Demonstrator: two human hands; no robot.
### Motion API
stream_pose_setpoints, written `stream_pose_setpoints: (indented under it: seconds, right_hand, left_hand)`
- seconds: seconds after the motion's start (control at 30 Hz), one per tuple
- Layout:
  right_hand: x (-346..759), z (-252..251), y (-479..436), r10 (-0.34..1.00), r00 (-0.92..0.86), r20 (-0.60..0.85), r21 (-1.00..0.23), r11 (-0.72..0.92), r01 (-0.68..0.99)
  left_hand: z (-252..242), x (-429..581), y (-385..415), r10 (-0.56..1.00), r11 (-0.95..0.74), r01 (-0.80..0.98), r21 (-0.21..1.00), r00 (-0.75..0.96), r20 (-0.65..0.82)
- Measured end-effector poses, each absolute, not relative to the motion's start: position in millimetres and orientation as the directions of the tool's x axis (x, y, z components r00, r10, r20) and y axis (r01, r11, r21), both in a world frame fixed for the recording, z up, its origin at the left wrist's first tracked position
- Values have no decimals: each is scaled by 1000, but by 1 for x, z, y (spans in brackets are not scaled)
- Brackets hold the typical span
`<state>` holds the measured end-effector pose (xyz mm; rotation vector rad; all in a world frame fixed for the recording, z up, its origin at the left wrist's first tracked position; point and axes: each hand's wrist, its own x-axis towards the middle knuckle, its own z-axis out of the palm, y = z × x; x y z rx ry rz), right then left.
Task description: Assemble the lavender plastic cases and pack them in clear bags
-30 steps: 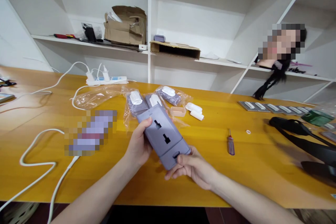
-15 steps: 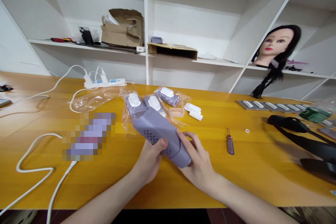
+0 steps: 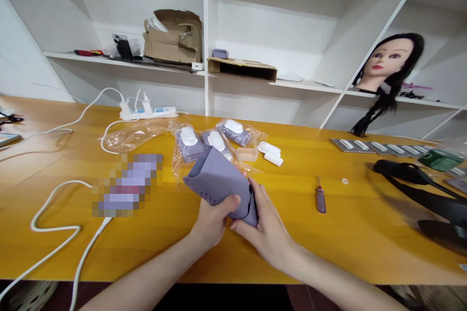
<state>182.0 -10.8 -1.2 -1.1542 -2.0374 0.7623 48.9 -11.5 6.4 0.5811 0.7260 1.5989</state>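
Note:
A lilac plastic housing (image 3: 219,182) with small vent holes is held just above the yellow table (image 3: 350,233), tilted with its far end up. My left hand (image 3: 213,218) grips its near underside, thumb across the shell. My right hand (image 3: 268,228) clasps its near right end, fingers pressed against it. Behind it lie bagged lilac parts with white caps (image 3: 189,143).
White cables (image 3: 54,226) loop over the table's left side, running to a power strip (image 3: 148,112). A small screwdriver (image 3: 320,198) lies to the right, with black tools (image 3: 430,199) and a row of grey plates (image 3: 379,148) beyond. A mannequin head (image 3: 388,65) stands on the shelf.
The housing has been turned over from its slotted face to its vented side and tilted more upright. Both hands shifted their hold toward its near end.

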Motion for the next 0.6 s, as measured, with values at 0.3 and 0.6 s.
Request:
stream_pose_setpoints:
  seconds: [0.3,0.6]
  right_hand:
    - [195,-15,1,878,-438,193,-792,404,459]
    - [230,-12,19,873,-460,160,-927,293,234]
  left_hand:
    - [11,30,6,999,-33,-707,707,-40,7]
    - [29,2,8,939,-244,-667,704,-344,-1]
